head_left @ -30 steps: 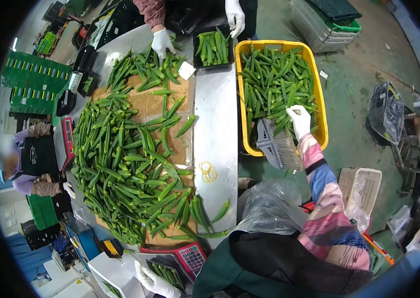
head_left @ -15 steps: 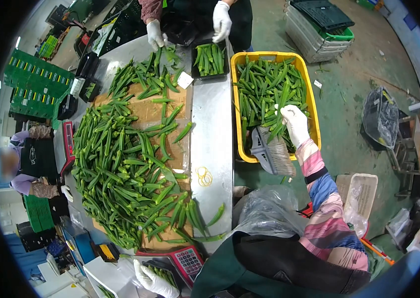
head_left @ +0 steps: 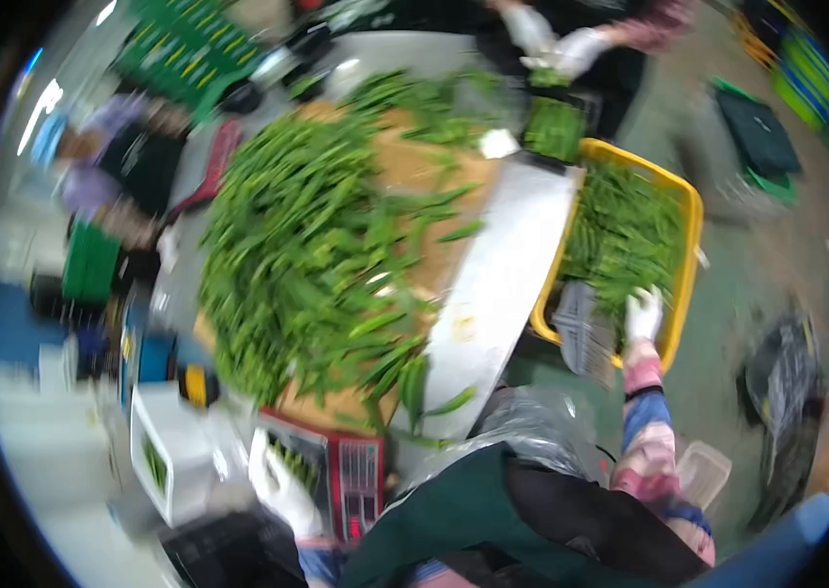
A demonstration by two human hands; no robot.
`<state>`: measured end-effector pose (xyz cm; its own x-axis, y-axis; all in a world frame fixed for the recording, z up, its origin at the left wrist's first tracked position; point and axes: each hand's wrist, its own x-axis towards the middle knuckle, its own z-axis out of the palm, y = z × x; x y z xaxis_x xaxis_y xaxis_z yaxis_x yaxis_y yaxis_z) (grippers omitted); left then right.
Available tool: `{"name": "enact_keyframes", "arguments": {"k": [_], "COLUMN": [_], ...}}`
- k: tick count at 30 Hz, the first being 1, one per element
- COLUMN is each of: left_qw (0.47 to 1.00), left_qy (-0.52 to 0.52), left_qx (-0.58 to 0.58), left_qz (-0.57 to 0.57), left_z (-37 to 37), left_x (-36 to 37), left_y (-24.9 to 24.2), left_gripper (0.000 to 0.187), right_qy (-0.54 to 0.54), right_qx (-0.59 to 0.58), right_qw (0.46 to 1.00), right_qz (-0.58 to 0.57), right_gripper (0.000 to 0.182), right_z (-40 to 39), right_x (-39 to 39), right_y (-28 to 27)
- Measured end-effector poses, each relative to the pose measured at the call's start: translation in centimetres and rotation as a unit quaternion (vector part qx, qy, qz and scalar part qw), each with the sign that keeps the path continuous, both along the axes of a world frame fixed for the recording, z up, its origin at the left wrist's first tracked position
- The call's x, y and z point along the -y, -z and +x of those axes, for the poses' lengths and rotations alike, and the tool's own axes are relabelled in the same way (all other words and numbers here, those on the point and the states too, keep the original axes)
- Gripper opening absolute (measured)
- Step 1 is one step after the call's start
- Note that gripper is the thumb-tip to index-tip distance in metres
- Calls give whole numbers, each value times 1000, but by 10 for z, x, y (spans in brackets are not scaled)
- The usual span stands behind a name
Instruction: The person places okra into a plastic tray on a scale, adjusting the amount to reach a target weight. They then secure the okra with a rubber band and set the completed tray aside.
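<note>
In the yellow crate (head_left: pixel 697 220), my gloved right hand (head_left: pixel 643 316) reaches onto the loose okra (head_left: pixel 625 230) near the crate's close right corner. Blur hides whether any pods are in its fingers. A grey-bristled brush head (head_left: pixel 583 328) lies beside it at the crate's near end. At the lower left, my gloved left hand (head_left: pixel 280 485) has its fingers stretched along the side of a black tray of okra (head_left: pixel 295 459). That tray sits on a red weighing scale (head_left: pixel 356 485). A large okra heap (head_left: pixel 307 245) covers the left of the metal table (head_left: pixel 503 265).
Across the table, a co-worker's gloved hands (head_left: pixel 571 51) are over another okra tray (head_left: pixel 554 127). A second person (head_left: pixel 125 162) stands at the left beside another red scale (head_left: pixel 219 162). Yellow rubber bands (head_left: pixel 463 326) lie on the table. Stacked crates (head_left: pixel 753 132) stand behind the yellow crate.
The view has turned and blurred. My right hand has moved toward the crate's near end. The co-worker's hands have come together over their tray. My left hand stays beside the tray on the scale.
</note>
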<state>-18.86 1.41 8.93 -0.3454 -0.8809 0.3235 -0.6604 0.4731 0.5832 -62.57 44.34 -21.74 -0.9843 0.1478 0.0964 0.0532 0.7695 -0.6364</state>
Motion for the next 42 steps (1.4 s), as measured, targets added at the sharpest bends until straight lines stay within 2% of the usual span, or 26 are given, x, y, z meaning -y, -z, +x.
{"name": "enact_keyframes", "arguments": {"k": [1, 2, 5, 6, 7, 8, 9, 10, 11, 13, 15, 19, 22, 25, 29, 30, 33, 35, 37, 38, 42], "left_qw": [998, 1000, 995, 992, 988, 982, 967, 957, 947, 930, 908, 897, 882, 871, 861, 860, 858, 857, 870, 871, 877], "left_qy": [-14, -12, -42, -79, -120, -156, -185, -216, -243, -284, -322, -376, -399, -420, -419, -412, -394, -378, -382, -387, -360], "left_qx": [-56, -10, -34, -83, -74, -74, -166, -183, -200, -218, -254, -213, -229, -231, -272, -286, -323, -349, -311, -303, -318], "left_qz": [20, -18, -79, -59, -68, -75, -54, -62, -68, -80, -80, -95, -100, -105, -100, -90, -62, -34, -15, 3, 32], "left_z": [3, 13, 44, 50, 67, 82, 102, 121, 139, 171, 195, 224, 241, 264, 293, 296, 308, 314, 323, 326, 323], "left_x": [-2, 1, 5, 3, 4, 3, 2, 1, -3, -16, -30, -58, -75, -85, -84, -81, -63, -47, -31, -22, 7], "left_y": [0, 0, 2, -4, -5, -9, -5, -4, -3, -3, -1, 7, 8, 9, 22, 26, 37, 40, 38, 36, 34], "left_gripper": [26, 26, 24, 24, 24, 25, 26, 28, 29, 30, 30, 29, 28, 27, 24, 24, 23, 24, 23, 22, 20], "right_qy": [-9, -18, -129, -167, -201, -245, -280, -313, -376, -471, -564, -699, -758, -780, -780, -779, -762, -746, -703, -712, -697], "right_qx": [-8, 11, -9, -24, -35, -68, -110, -122, -155, -138, -177, -126, -113, -86, -23, -47, 4, 73, 215, 182, 190], "right_qw": [996, 1000, 986, 981, 974, 966, 953, 942, 913, 861, 797, 686, 618, 591, 599, 603, 617, 632, 656, 651, 666], "right_qz": [-93, -14, -105, -101, -94, -38, 12, -7, -32, -132, -128, -159, -173, -188, -178, -167, -194, -196, -171, -188, -184], "right_gripper": [28, 28, 27, 28, 29, 30, 31, 32, 32, 33, 34, 38, 42, 44, 47, 48, 49, 48, 48, 48, 49], "right_z": [-3, -7, -27, -28, -17, -2, 13, 20, 31, 61, 116, 227, 287, 326, 357, 359, 364, 367, 373, 376, 381], "right_x": [8, 16, 48, 77, 102, 134, 165, 191, 216, 269, 314, 364, 381, 389, 387, 389, 392, 392, 389, 389, 392], "right_y": [1, 2, 25, 8, -19, -55, -82, -89, -100, -116, -149, -196, -201, -203, -209, -209, -207, -205, -205, -203, -207]}}
